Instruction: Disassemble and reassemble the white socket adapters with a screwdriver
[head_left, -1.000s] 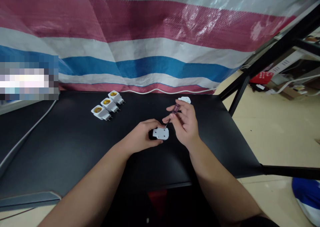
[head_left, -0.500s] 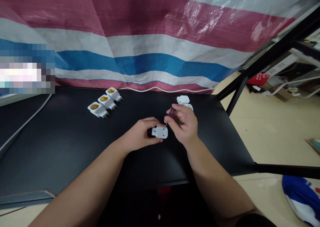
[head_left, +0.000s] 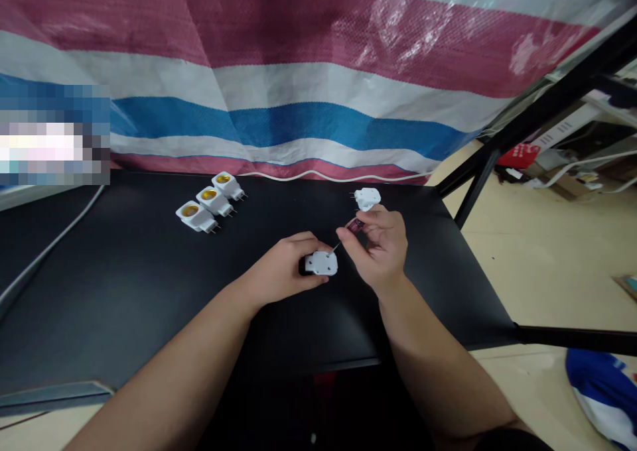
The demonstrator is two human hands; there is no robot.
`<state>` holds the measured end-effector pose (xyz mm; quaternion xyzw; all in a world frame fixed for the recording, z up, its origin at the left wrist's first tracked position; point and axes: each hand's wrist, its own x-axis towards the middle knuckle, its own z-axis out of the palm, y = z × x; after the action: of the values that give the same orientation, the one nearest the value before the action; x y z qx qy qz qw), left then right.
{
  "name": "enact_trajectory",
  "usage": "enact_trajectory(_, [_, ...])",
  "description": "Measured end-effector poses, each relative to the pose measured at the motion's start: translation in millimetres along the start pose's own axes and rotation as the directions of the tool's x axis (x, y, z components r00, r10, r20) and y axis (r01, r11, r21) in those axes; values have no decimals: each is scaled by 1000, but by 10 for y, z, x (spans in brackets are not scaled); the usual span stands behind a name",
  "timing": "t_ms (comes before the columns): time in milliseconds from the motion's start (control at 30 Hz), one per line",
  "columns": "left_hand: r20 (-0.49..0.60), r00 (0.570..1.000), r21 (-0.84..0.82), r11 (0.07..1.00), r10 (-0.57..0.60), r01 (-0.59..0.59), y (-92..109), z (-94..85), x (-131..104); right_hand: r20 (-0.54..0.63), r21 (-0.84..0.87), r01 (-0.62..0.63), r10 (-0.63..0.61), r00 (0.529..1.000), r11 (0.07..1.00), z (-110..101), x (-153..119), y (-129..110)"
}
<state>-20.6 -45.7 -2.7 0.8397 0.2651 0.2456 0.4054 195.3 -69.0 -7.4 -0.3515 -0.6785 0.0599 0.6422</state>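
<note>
A white plug socket (head_left: 322,264) lies back side up on the black table, small dark holes showing. My left hand (head_left: 284,269) grips it from the left between thumb and fingers. In my right hand (head_left: 375,242) is a small screwdriver (head_left: 355,225) with a dark red handle, tilted, its thin shaft reaching down to the socket's upper right hole. Whether the tip sits inside the hole is too small to tell. Just beyond my right hand rests another white plug socket (head_left: 367,197), with a further white piece partly hidden by the fingers.
Three white lamp sockets (head_left: 215,201) with gold-coloured insides stand in a diagonal row at the back left of the black table (head_left: 149,292). A white cable (head_left: 313,174) runs along the back edge before a striped sheet (head_left: 298,123). A black metal frame (head_left: 475,186) rises on the right.
My right hand has shifted slightly right, and the screwdriver leans further over to the right. The held socket sits a little further right in view.
</note>
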Motion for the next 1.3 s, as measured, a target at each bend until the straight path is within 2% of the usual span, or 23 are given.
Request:
enact_trajectory(200, [8,1000,86,996,-31,30,94,104,-26,58,125,-122,115,992,985,-12,-65,11])
enact_trajectory(333, [3,997,59,995,-76,76,93,153,-26,141,224,-160,131,981,961,19,-58,17])
enact_trajectory(433, [10,998,25,998,-63,63,65,138,-26,198,281,-167,113,974,945,38,-24,25])
enact_trajectory(533, [18,1000,18,1000,-21,21,40,98,-29,208,311,-181,118,971,933,38,9,21])
enact_trajectory(667, [22,1000,50,999,-7,6,46,52,-29,242,290,-232,163,956,928,12,36,-20])
enact_trajectory(767, [27,1000,91,996,0,-2,76,37,-26,259,276,-198,125,958,941,-13,46,-63])
enact_trajectory(900, [42,999,137,990,16,-22,121,47,-12,257,205,-87,33,966,975,-33,50,-112])
enact_trajectory(1033, [43,999,111,993,32,-36,136,69,30,225,169,-34,-5,974,985,-41,46,-137])
enact_trajectory(1200, [45,999,74,997,31,-35,124,53,85,102,124,-53,40,994,991,-82,22,-120])
enact_trajectory(1300, [66,997,52,998,27,-30,125,32,95,67,102,-91,84,994,991,-115,8,-102])
